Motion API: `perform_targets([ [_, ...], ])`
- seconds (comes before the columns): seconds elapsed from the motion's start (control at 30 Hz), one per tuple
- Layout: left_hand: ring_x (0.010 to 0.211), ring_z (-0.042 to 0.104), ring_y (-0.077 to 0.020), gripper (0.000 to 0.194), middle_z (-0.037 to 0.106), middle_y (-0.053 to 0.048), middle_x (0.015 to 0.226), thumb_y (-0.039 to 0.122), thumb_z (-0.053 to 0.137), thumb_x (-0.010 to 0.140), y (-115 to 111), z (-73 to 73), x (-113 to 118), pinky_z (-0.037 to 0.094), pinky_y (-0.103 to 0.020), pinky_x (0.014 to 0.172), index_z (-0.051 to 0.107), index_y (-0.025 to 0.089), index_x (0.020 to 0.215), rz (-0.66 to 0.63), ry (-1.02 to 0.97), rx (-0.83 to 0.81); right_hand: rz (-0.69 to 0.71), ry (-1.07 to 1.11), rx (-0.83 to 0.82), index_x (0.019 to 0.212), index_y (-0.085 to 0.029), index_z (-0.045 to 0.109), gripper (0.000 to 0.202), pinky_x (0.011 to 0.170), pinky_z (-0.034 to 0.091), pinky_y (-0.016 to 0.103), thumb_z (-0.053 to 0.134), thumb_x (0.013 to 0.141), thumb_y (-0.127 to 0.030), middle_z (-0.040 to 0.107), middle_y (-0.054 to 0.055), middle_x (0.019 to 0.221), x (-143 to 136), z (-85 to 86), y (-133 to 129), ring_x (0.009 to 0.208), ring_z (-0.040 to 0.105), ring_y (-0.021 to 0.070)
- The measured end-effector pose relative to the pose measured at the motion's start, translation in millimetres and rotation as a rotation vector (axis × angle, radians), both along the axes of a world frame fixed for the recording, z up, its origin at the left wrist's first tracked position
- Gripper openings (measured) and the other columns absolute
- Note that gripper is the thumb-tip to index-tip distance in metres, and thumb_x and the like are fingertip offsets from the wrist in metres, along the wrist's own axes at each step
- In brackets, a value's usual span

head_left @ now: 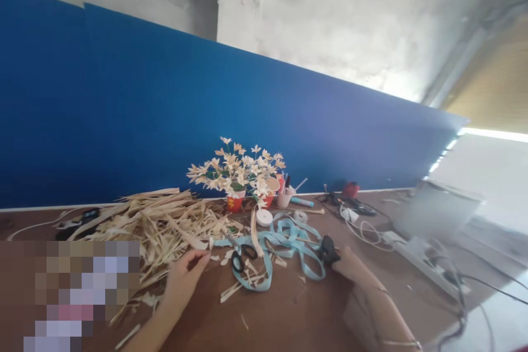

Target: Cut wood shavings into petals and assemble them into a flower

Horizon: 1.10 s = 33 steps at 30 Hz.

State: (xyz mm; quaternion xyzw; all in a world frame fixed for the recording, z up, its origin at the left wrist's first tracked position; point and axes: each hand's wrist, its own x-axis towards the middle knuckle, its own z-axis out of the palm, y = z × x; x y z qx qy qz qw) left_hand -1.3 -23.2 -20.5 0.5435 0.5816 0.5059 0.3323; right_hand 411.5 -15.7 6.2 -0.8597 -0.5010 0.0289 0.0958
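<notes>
One small pale piece (211, 243) noted, pinched in the left hand (188, 268) beside the dry strips (165, 223). Right hand (350, 267) is at a black object (329, 250); we cannot tell whether it grips. Between the hands, on the brown table (289, 313), we record blue ribbon (292, 241) and scissors (240, 251); pale flowers (247, 168) stand behind.

Single head-worn view: faces forward and down over the table (297, 313) from the wearer's side. Left grip (187, 270) and right grip (350, 265) appear at close range; blue partition (165, 99) stands beyond both, concrete wall (325, 11) above.
</notes>
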Motion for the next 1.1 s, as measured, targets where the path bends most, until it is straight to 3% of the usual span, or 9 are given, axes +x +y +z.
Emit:
perform_targets([
  [0.1,0.044,0.049,-0.0125,0.036,0.059,0.001,0.051,0.049,0.058,0.066,-1.7,2.1,1.0,0.035,-0.021,0.041,0.068,0.015,0.072,0.021,-0.046,-0.015,-0.037,-0.104,-0.058,0.079,-0.015,0.063,0.018,0.072,0.038,0.044,0.056,0.062,-0.014,0.064,0.018,0.089,-25.1,13.0,2.6,0.093,0.057,0.0355],
  [0.17,0.042,0.047,-0.0115,0.035,0.055,0.002,0.046,0.048,0.057,0.067,-1.9,3.3,1.1,0.034,-0.020,0.039,0.067,0.015,0.071,0.035,-0.066,-0.015,0.038,-0.221,-0.030,0.084,-0.015,0.065,0.021,0.077,0.035,0.048,0.052,0.067,-0.013,0.062,0.018,0.097,-59.7,25.6,6.5,0.099,0.053,0.0358],
  [0.27,0.041,0.047,-0.0111,0.033,0.054,0.003,0.046,0.046,0.057,0.068,-0.2,1.6,-0.3,0.033,-0.020,0.039,0.067,0.015,0.070,0.027,-0.074,-0.011,0.444,-0.178,0.092,0.082,-0.022,0.066,0.022,0.078,0.034,0.042,0.046,0.076,-0.017,0.065,0.010,0.095,-133.0,36.2,12.2,0.094,0.055,0.0277],
  [0.37,0.046,0.051,-0.0128,0.032,0.059,0.001,0.051,0.045,0.056,0.069,3.1,-4.0,-2.8,0.036,-0.020,0.041,0.067,0.015,0.070,0.026,-0.072,0.007,0.902,-0.066,0.148,0.071,-0.024,0.066,0.022,0.077,0.033,0.033,0.046,0.080,-0.019,0.066,0.003,0.081,-208.2,27.0,16.4,0.085,0.056,0.0189],
  [0.43,0.051,0.054,-0.0142,0.030,0.062,-0.001,0.056,0.043,0.056,0.070,5.5,-8.0,-4.5,0.040,-0.021,0.046,0.067,0.015,0.071,0.021,-0.064,0.036,1.047,-0.071,0.186,0.074,-0.022,0.065,0.015,0.078,0.031,0.032,0.051,0.078,-0.024,0.066,0.004,0.082,-245.3,13.3,19.2,0.088,0.054,0.0192],
  [0.5,0.055,0.057,-0.0151,0.027,0.065,-0.001,0.061,0.039,0.056,0.070,7.5,-10.9,-5.6,0.042,-0.022,0.050,0.067,0.015,0.072,0.017,-0.052,0.060,1.086,-0.083,0.203,0.077,-0.021,0.064,0.011,0.079,0.030,0.033,0.054,0.076,-0.025,0.065,0.004,0.085,-268.2,-1.0,22.9,0.090,0.053,0.0204],
  [0.73,0.058,0.059,-0.0165,0.024,0.066,-0.002,0.060,0.036,0.055,0.071,9.4,-11.1,-5.0,0.044,-0.023,0.051,0.067,0.015,0.071,0.033,-0.064,0.032,1.009,0.053,0.318,0.074,-0.018,0.061,0.013,0.077,0.032,0.031,0.051,0.074,-0.011,0.065,0.005,0.079,-275.9,-26.9,34.1,0.083,0.054,0.0192],
  [0.9,0.060,0.060,-0.0170,0.022,0.067,-0.002,0.062,0.033,0.055,0.070,10.0,-10.6,-4.8,0.045,-0.023,0.054,0.067,0.015,0.072,0.018,-0.069,-0.012,1.045,0.318,0.516,0.080,-0.019,0.062,0.020,0.075,0.036,0.029,0.047,0.074,-0.007,0.065,0.004,0.078,-268.2,-26.8,32.1,0.079,0.056,0.0179],
  [1.1,0.066,0.062,-0.0181,0.022,0.070,-0.003,0.070,0.028,0.053,0.070,9.8,-9.4,-5.4,0.049,-0.027,0.063,0.067,0.015,0.078,-0.013,-0.047,-0.011,1.077,0.366,0.666,0.081,-0.019,0.059,0.015,0.074,0.039,0.032,0.047,0.077,-0.011,0.063,0.004,0.078,-269.6,-21.6,27.2,0.078,0.055,0.0195],
])
